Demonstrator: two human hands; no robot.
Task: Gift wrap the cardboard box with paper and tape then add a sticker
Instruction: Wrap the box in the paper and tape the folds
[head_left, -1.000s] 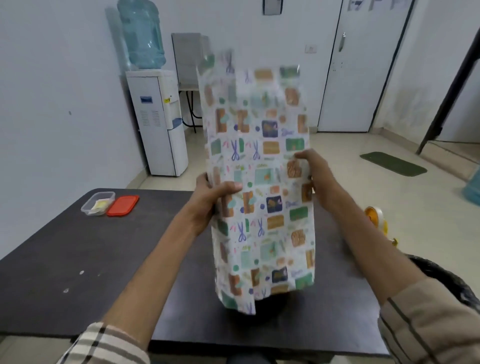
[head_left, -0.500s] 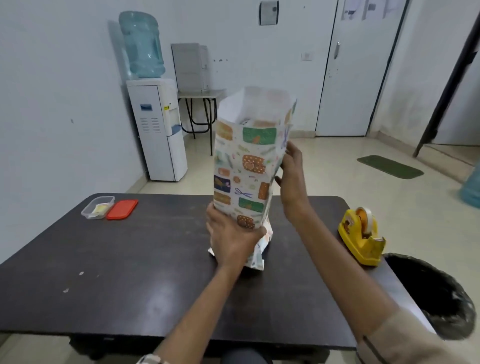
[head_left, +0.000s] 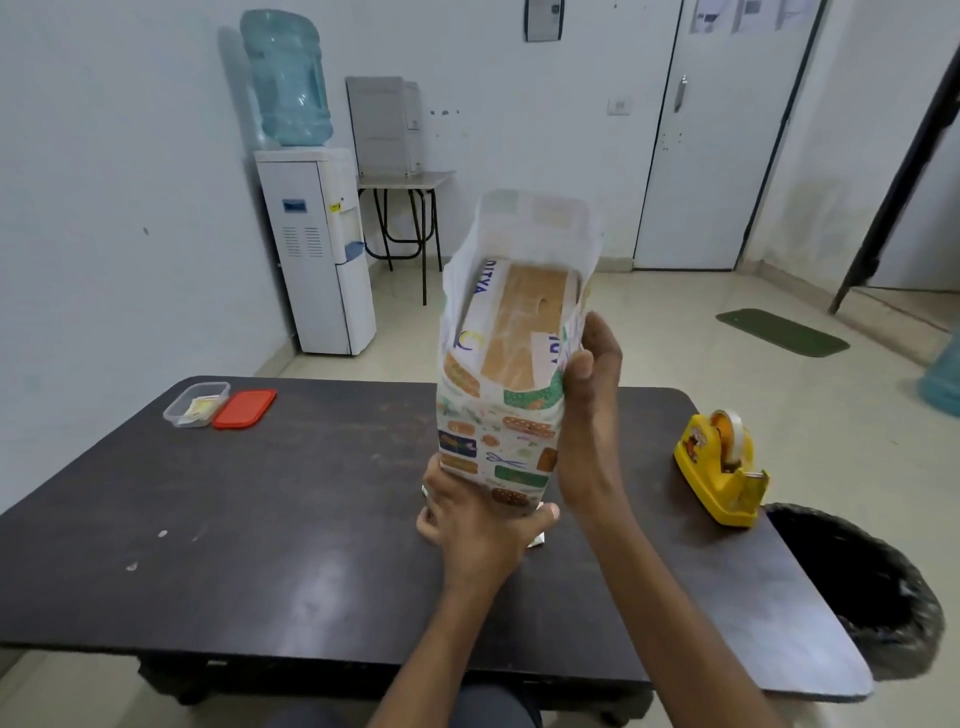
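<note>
The near edge of the dark table (head_left: 260, 545) runs across the bottom of the view, both forearms reaching over it. Off its right near corner stands a black-lined bin (head_left: 857, 587), just beside the tabletop. Left of the arms lies a wide stretch of bare top.

The left hand (head_left: 478, 525) grips the foot of the parcel low on the table, thumb round the near right corner and fingers curled round the left side. The cardboard box (head_left: 524, 327) stands upright at mid-table inside a sleeve of patterned wrapping paper (head_left: 488, 447). The sleeve's top is unfolded and rises past the box, so the box's taped end shows inside. The right hand (head_left: 589, 410) is raised along the sleeve's right wall near the top, wrist bent, thumb pressed on the near right corner and fingers lying up the side – holding the paper there.

A yellow tape dispenser (head_left: 722, 467) sits near the right edge, well apart from the parcel. At the far left corner are a clear container (head_left: 196, 404) and a red lid (head_left: 244, 409), touching. Beyond the table is open floor, with a water dispenser (head_left: 311, 249) against the wall – and a green mat (head_left: 782, 331) far right.
</note>
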